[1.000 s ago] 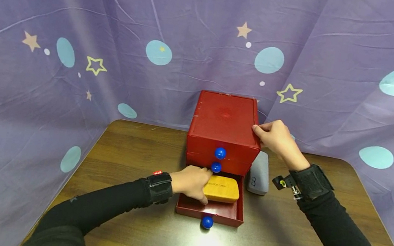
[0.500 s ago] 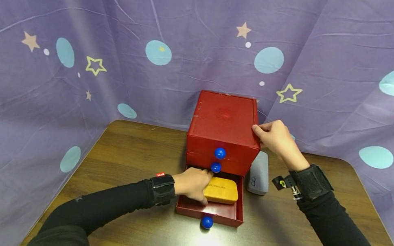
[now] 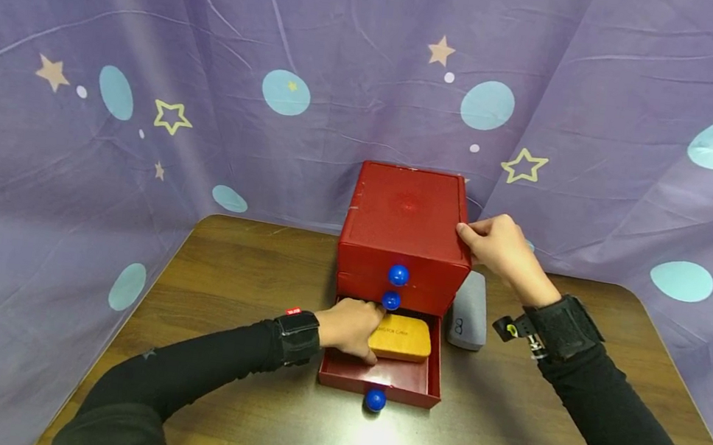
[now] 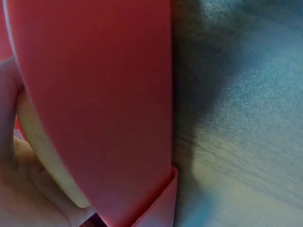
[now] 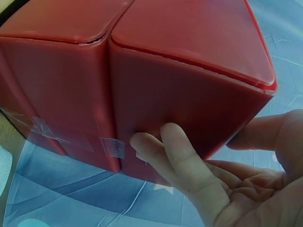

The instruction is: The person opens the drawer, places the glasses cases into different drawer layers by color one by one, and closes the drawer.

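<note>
Dark capitals [image 3: 393, 331] on the yellow case [image 3: 404, 346] – "FOR" legible, neighbouring letters unclear, a figure-eight sign [image 3: 459, 326] like spectacles on the grey case [image 3: 472, 300], pale marks on the red wrist tag [image 3: 293, 311] – too small to read.

wrist views close beside red cabinet [image 5: 147, 90]

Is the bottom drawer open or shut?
Open: the drawer juts forward from the red box, and the yellow case shows inside.

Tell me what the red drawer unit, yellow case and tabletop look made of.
Red drawer unit: likely satin plastic; smooth sheen, rounded corners.
Yellow case: perhaps leatherette or plastic, smooth-looking with dark lettering; uncertain.
Tabletop: wood or wood-look laminate, semi-gloss; brown grain and a bright reflection.
</note>
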`<state>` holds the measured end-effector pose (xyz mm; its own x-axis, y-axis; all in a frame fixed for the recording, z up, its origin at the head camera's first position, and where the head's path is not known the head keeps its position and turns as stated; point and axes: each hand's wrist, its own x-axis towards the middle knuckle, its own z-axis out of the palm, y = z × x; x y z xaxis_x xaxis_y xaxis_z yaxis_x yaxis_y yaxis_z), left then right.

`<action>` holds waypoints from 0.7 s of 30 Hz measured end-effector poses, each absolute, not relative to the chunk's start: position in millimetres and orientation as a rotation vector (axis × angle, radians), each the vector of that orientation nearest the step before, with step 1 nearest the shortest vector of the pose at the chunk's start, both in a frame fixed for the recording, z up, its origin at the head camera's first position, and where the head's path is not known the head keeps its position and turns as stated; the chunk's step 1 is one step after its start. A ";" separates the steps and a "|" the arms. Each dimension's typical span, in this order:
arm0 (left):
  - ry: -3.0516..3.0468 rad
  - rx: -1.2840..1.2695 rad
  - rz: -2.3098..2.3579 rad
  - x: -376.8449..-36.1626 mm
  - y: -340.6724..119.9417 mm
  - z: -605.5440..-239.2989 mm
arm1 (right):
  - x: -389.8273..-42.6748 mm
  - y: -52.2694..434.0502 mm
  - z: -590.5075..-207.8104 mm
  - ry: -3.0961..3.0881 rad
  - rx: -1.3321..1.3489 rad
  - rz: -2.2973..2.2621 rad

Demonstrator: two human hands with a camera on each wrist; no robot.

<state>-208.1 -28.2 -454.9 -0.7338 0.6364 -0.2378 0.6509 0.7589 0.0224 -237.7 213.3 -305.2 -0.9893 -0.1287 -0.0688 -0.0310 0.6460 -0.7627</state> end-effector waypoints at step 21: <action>2.796 0.997 -0.207 -208.5 -25.7 -466.6 | -237.2 213.5 -304.8 2.789 -0.155 -1.210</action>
<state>-208.5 -25.7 -466.6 -0.7633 0.6137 -0.2019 0.6368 0.7674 -0.0746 -237.2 213.5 -304.8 -0.9901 -0.1317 -0.0483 -0.0547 0.6796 -0.7315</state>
